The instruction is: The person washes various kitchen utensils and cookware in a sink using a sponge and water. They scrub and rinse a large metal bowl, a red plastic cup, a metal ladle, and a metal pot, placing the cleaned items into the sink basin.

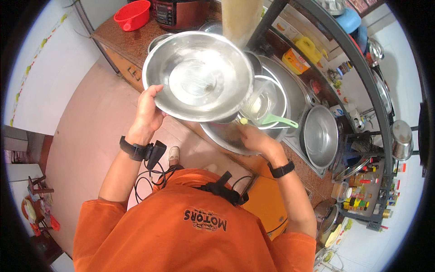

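Note:
My left hand (149, 110) grips the near left rim of a large stainless steel basin (193, 78), thumb over the edge and fingers underneath. The basin is tilted towards me; its inside looks wet. My right hand (256, 138) is just below the basin's right side, over a wide metal basin (221, 136). Its fingertips are partly hidden, so whether it grips anything cannot be told. Beside it are a white-rimmed bowl (283, 98) and a clear plastic scoop or strainer with a light green handle (280, 120). A small yellow-green piece (243, 121) shows by my fingers.
A metal sink (295, 85) lies to the right, with an oval metal basin (321, 136) at its near end. A dark metal rack (370, 102) rises behind it. A red plastic colander (132, 15) and an electric cooker (176, 13) stand on the brown counter (115, 37).

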